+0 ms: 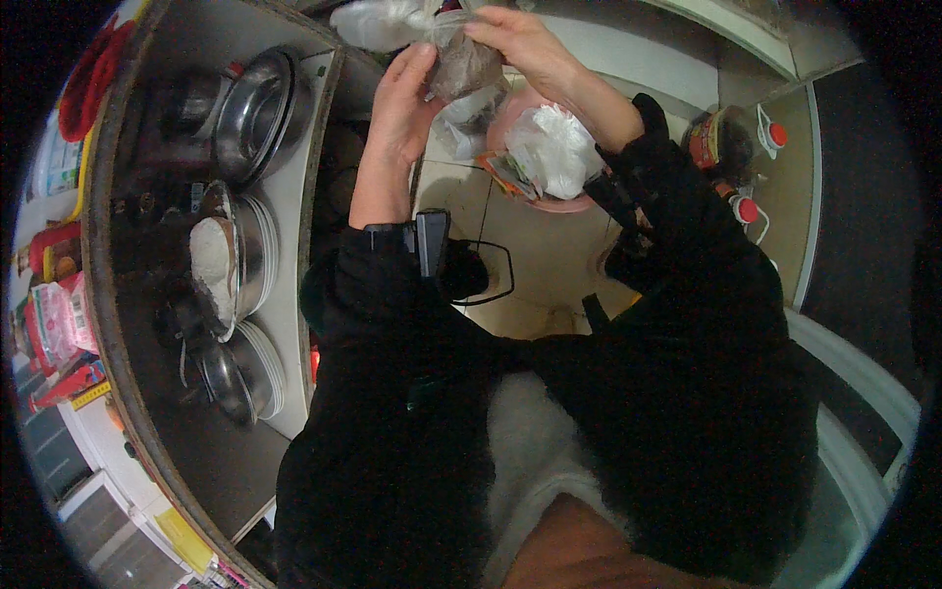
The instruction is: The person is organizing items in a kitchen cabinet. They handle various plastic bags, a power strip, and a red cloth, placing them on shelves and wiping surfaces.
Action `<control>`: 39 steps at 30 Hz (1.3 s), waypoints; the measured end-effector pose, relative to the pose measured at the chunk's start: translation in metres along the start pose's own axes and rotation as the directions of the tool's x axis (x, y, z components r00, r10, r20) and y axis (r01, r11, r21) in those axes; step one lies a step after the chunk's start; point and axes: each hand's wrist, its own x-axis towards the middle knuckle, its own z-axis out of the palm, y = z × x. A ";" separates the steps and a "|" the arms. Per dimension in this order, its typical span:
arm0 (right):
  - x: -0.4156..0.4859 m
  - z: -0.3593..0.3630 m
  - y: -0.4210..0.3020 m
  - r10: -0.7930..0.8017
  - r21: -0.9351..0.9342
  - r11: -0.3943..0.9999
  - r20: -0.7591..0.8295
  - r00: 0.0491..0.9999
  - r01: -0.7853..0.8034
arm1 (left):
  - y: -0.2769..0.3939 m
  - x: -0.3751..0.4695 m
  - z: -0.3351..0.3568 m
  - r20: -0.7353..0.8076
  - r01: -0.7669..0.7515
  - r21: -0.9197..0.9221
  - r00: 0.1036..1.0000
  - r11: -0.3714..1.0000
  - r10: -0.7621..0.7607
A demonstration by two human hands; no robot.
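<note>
Near the top edge, a clear plastic bag (464,70) with greyish-brown contents hangs between my hands. My left hand (403,99) pinches it from the left, thumb and fingers by its gathered neck. From the right, my right hand (519,44) grips the thin film at its top. A whitish plastic bag (379,23) lies just beyond my left fingertips. Below the held bag stands a pink plastic basin (563,206) on the floor. White plastic bags (563,147) and colourful packets (515,175) fill it. Another clear bag (471,110) sits at its left side.
At left, an open cabinet shelf (291,191) carries stainless steel bowls (254,118), stacked white plates (265,258) and a bowl of white contents (212,258). Large bottles with red caps (745,210) line the right side. A black wire frame (509,272) is near the tiled floor (544,265).
</note>
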 end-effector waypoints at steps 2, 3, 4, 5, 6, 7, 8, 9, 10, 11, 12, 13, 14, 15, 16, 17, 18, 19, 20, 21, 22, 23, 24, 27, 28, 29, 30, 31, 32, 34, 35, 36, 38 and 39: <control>0.001 0.008 0.004 -0.052 -0.030 0.998 0.000 0.999 0.052 | -0.006 0.000 -0.004 -0.029 0.053 0.069 0.998 0.996 -0.051; 0.001 0.012 0.005 -0.117 -0.062 0.991 -0.017 0.993 0.115 | -0.008 0.002 -0.008 -0.059 0.028 0.073 0.998 0.997 -0.024; 0.002 0.016 0.004 -0.182 -0.095 0.979 -0.032 0.983 0.179 | -0.010 0.004 -0.013 -0.089 0.001 0.078 0.996 0.997 0.005; 0.001 0.017 0.002 -0.247 -0.129 0.962 -0.044 0.968 0.240 | -0.011 0.007 -0.019 -0.128 -0.017 0.083 0.991 0.996 0.028; -0.001 0.017 0.000 -0.161 -0.155 0.976 -0.044 0.986 0.153 | -0.010 0.011 -0.026 -0.226 0.014 0.110 0.974 0.994 0.011; -0.003 0.013 -0.005 -0.074 -0.180 0.982 -0.046 0.996 0.065 | -0.012 0.013 -0.033 -0.269 0.026 0.098 0.963 0.995 0.001; -0.005 0.010 -0.009 0.013 -0.205 0.979 -0.050 0.999 -0.023 | -0.015 0.015 -0.039 -0.300 0.025 0.087 0.954 0.996 0.003; -0.006 0.007 -0.012 0.054 -0.180 0.981 -0.064 0.996 -0.065 | -0.019 0.017 -0.046 -0.338 0.028 0.077 0.941 0.997 0.000; -0.007 0.004 -0.015 0.096 -0.155 0.982 -0.076 0.992 -0.107 | -0.024 0.018 -0.052 -0.367 0.082 0.108 0.929 0.991 -0.037; -0.007 0.001 -0.017 0.138 -0.128 0.981 -0.090 0.986 -0.149 | -0.031 0.019 -0.056 -0.381 0.102 0.128 0.924 0.987 -0.046; -0.007 -0.002 -0.017 0.149 -0.112 0.980 -0.110 0.983 -0.161 | -0.038 0.020 -0.060 -0.414 0.142 0.140 0.907 0.980 -0.072; -0.006 -0.004 -0.016 0.160 -0.097 0.980 -0.131 0.978 -0.173 | -0.044 0.021 -0.064 -0.456 0.193 0.144 0.883 0.971 -0.108; -0.005 -0.007 -0.012 0.172 -0.081 0.979 -0.152 0.973 -0.186 | -0.050 0.023 -0.068 -0.459 0.240 0.203 0.880 0.949 -0.124; -0.003 -0.009 -0.008 0.176 -0.074 0.979 -0.167 0.970 -0.191 | -0.056 0.025 -0.071 -0.472 0.241 0.207 0.874 0.948 -0.119; -0.001 -0.012 -0.002 0.180 -0.066 0.979 -0.181 0.967 -0.194 | -0.062 0.027 -0.073 -0.484 0.240 0.212 0.868 0.947 -0.112; 0.001 -0.015 0.003 0.182 -0.060 0.979 -0.195 0.964 -0.197 | -0.068 0.031 -0.074 -0.496 0.237 0.215 0.862 0.947 -0.103; 0.003 -0.019 0.010 0.197 -0.076 0.973 -0.206 0.959 -0.216 | -0.072 0.036 -0.076 -0.505 0.257 0.206 0.854 0.944 -0.122; 0.005 -0.024 0.017 0.212 -0.091 0.967 -0.218 0.953 -0.236 | -0.077 0.042 -0.077 -0.498 0.210 0.250 0.865 0.945 -0.061; 0.006 -0.028 0.024 0.228 -0.105 0.961 -0.230 0.946 -0.257 | -0.082 0.047 -0.078 -0.506 0.185 0.275 0.862 0.943 -0.022; 0.007 -0.033 0.033 0.220 -0.073 0.967 -0.232 0.948 -0.242 | -0.086 0.051 -0.080 -0.524 0.180 0.297 0.852 0.938 0.002; 0.007 -0.037 0.042 0.212 -0.040 0.973 -0.233 0.949 -0.227 | -0.090 0.055 -0.083 -0.506 0.165 0.339 0.862 0.926 0.032; 0.007 -0.041 0.052 0.205 -0.007 0.977 -0.234 0.950 -0.212 | -0.094 0.060 -0.087 -0.498 0.168 0.377 0.866 0.911 0.046; 0.009 -0.045 0.061 0.182 0.018 0.983 -0.202 0.962 -0.182 | -0.098 0.064 -0.091 -0.477 0.149 0.419 0.875 0.896 0.077; 0.009 -0.056 0.092 0.150 0.006 0.988 -0.210 0.966 -0.152 | -0.116 0.078 -0.099 -0.377 0.184 0.742 0.910 0.645 0.175; 0.009 -0.059 0.101 0.162 -0.061 0.981 -0.274 0.948 -0.185 | -0.127 0.074 -0.103 -0.273 0.124 0.687 0.957 0.716 0.096; 0.008 -0.062 0.109 0.167 -0.127 0.967 -0.337 0.926 -0.221 | -0.134 0.076 -0.106 -0.173 0.109 0.771 0.984 0.628 0.042; 0.007 -0.066 0.115 0.174 -0.142 0.963 -0.321 0.931 -0.229 | -0.141 0.078 -0.111 -0.081 0.080 0.842 0.996 0.533 -0.023; 0.006 -0.069 0.119 0.182 -0.158 0.958 -0.304 0.935 -0.237 | -0.148 0.082 -0.114 -0.057 0.115 0.901 0.987 0.417 -0.149; 0.006 -0.070 0.122 0.191 -0.174 0.953 -0.286 0.939 -0.247 | -0.153 0.082 -0.120 -0.052 0.107 0.954 0.979 0.279 -0.196; 0.001 -0.075 0.120 0.218 -0.199 0.938 -0.299 0.929 -0.284 | -0.164 0.083 -0.130 -0.016 0.073 0.948 0.983 0.309 -0.182; -0.004 -0.076 0.117 0.242 -0.206 0.929 -0.297 0.924 -0.309 | -0.169 0.082 -0.136 -0.005 0.060 0.943 0.986 0.327 -0.167; -0.008 -0.078 0.114 0.277 -0.251 0.905 -0.262 0.924 -0.343 | -0.174 0.086 -0.138 -0.031 0.067 0.959 0.991 0.274 -0.133; -0.023 -0.083 0.109 0.367 -0.334 0.850 -0.180 0.913 -0.407 | -0.179 0.088 -0.140 -0.023 0.041 0.931 0.998 0.362 -0.055; -0.036 -0.085 0.111 0.267 -0.306 0.909 -0.090 0.959 -0.282 | -0.180 0.087 -0.139 -0.068 0.082 0.921 0.996 0.382 -0.050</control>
